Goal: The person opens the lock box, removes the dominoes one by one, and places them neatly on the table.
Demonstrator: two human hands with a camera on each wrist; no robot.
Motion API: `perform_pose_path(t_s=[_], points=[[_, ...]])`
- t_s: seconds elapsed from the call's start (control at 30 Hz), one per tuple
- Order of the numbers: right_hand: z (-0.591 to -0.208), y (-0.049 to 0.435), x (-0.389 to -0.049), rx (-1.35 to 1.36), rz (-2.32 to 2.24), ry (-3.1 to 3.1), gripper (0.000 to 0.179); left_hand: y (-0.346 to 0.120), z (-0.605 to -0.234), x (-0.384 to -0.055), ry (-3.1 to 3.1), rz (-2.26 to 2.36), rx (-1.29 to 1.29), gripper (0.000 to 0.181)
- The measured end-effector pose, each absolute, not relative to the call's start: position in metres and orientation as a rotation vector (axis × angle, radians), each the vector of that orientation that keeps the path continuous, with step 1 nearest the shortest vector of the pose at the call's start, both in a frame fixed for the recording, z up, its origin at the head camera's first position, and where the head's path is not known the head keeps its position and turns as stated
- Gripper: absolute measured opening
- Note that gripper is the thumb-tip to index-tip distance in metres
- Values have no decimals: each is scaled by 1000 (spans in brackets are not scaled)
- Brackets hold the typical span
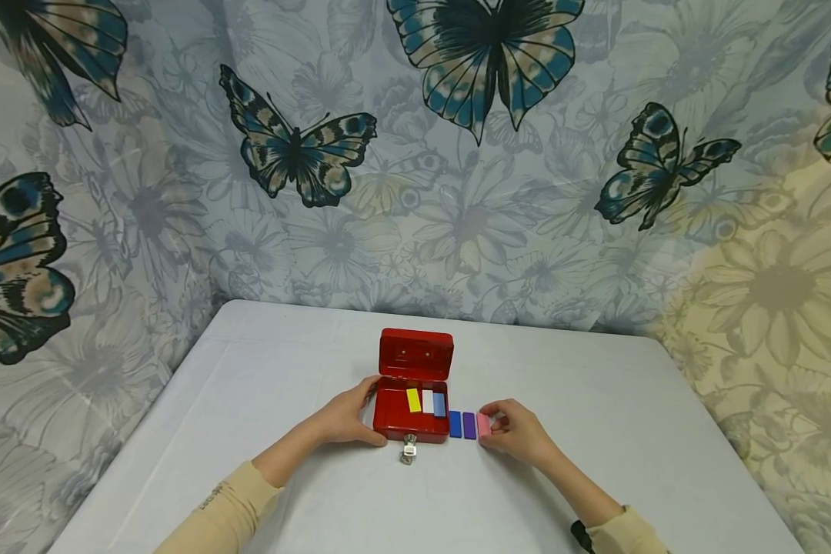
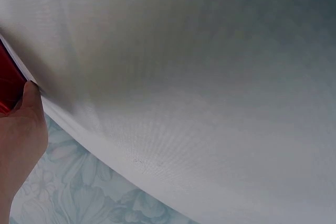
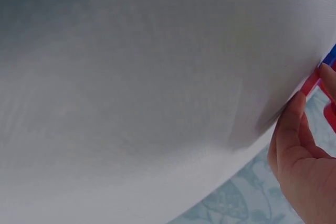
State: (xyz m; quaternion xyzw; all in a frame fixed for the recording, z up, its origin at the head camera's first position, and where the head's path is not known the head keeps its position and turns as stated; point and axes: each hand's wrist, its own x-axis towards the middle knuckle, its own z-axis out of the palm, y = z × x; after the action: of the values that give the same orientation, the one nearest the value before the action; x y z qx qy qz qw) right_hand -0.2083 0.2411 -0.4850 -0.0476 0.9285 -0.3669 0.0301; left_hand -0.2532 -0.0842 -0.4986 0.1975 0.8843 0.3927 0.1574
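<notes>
A red metal cash box [image 1: 412,431] stands on the table with its lid [image 1: 415,354] raised. My left hand [image 1: 342,415] holds its left side, thumb at the front corner and fingers toward the back. In the left wrist view, that hand [image 2: 23,129] touches the red box [image 2: 9,80] at the frame's edge. Inside lie a yellow block [image 1: 413,400], a white block [image 1: 427,401] and a light blue block [image 1: 439,405]. Right of the box, my right hand [image 1: 519,432] pinches a pink block [image 1: 483,425] between thumb and fingers, beside a purple block [image 1: 468,425] and a blue block [image 1: 455,424].
A small padlock [image 1: 408,449] hangs at the front of the box, with metal below it resting near the cloth. The table [image 1: 305,338] has a white cover. Butterfly-printed fabric [image 1: 457,231] rises behind and beside the table.
</notes>
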Motion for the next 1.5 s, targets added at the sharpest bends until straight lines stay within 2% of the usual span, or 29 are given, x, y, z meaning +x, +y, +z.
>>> perform_pose_path(t_s=[1.13, 1.5], points=[[-482, 244, -208, -140, -1207, 2805, 42, -85, -501, -254, 2536, 1119, 594, 104], [-481, 244, -207, -52, -1276, 2776, 40, -85, -501, -253, 2539, 1123, 596, 105]])
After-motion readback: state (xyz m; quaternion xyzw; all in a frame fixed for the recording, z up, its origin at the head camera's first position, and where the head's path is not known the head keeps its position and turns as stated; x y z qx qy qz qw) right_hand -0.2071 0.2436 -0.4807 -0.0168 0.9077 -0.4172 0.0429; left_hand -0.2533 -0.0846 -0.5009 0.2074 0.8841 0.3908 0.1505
